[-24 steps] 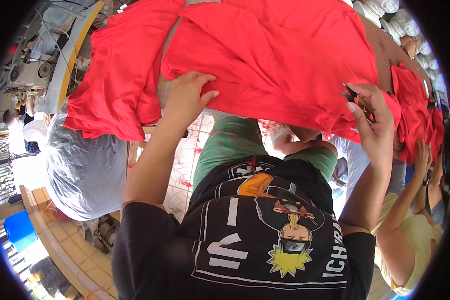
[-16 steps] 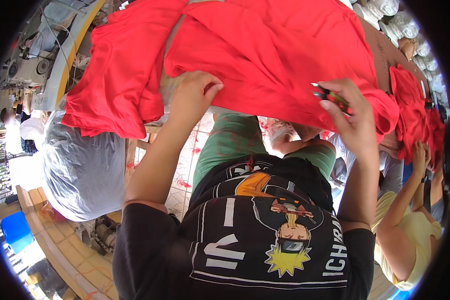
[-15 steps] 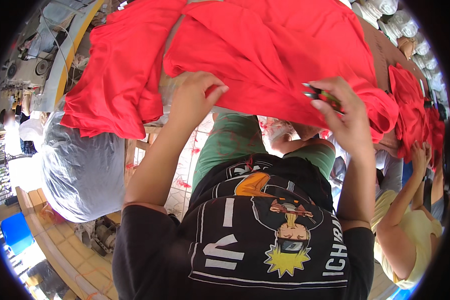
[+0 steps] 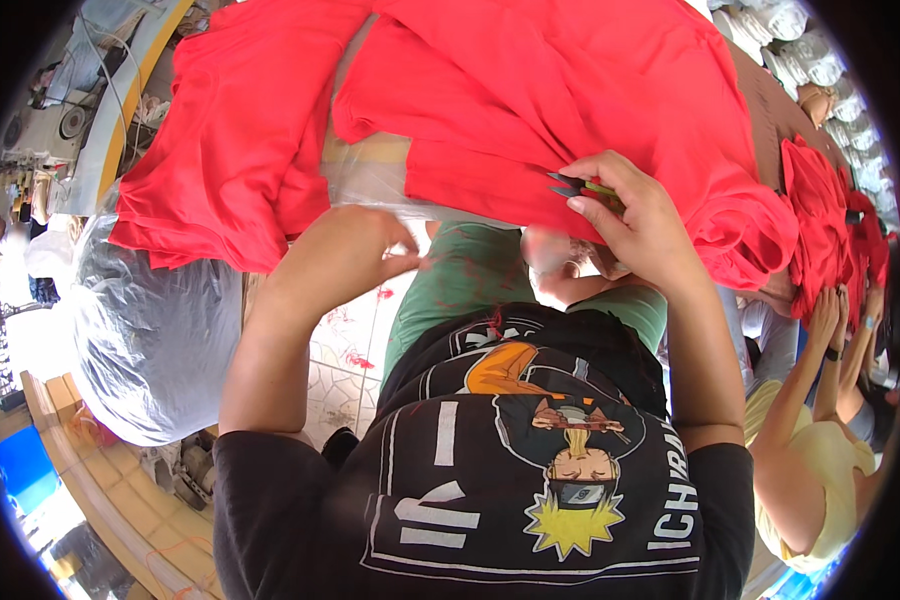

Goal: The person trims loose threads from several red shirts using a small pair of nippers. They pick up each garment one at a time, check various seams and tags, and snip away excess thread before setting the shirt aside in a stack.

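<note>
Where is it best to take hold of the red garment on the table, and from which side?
Probably the near hem of the red garment, taken from the person's own side. That edge hangs free over the table front, and the right hand, holding small snips, already rests there. The left hand is just below it.

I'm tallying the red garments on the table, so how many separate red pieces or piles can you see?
3. One red piece hangs off the table's left end, one large piece lies spread in the middle under the right hand, and one pile sits far right. Layers may hide more.
</note>
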A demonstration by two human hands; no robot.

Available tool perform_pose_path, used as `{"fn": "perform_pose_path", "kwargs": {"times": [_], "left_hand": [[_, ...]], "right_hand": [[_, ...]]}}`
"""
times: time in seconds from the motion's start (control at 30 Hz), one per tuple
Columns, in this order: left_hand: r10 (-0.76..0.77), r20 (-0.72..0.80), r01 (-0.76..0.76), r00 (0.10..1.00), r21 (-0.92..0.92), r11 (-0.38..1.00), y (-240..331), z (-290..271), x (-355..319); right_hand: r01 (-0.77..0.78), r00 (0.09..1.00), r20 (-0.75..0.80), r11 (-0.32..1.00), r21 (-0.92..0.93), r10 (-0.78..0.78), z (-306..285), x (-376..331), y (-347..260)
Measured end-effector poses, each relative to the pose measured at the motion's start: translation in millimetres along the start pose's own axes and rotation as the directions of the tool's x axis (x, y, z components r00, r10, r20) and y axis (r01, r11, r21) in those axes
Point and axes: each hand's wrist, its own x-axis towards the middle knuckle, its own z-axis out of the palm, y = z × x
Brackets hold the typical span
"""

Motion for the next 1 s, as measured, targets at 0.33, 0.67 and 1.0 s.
{"fn": "perform_pose_path", "kwargs": {"times": [0.33,0.67,1.0], "left_hand": [[0.120,-0.746,-0.248,0.655,-0.063,0.967,-10.1,69.0,49.1],[0.017,-0.521,-0.254,0.853,-0.387,0.886,-14.0,31.8,19.4],[0.029,-0.425,-0.222,0.905,-0.415,0.882,-20.6,37.6,16.8]], "right_hand": [[0.020,0.996,0.077,0.983,0.180,-0.035,62.0,27.8,12.3],[-0.039,0.994,0.106,0.978,0.204,0.018,61.7,25.9,15.6],[0.036,0.988,0.153,0.999,0.005,-0.036,66.9,35.0,1.6]]}}
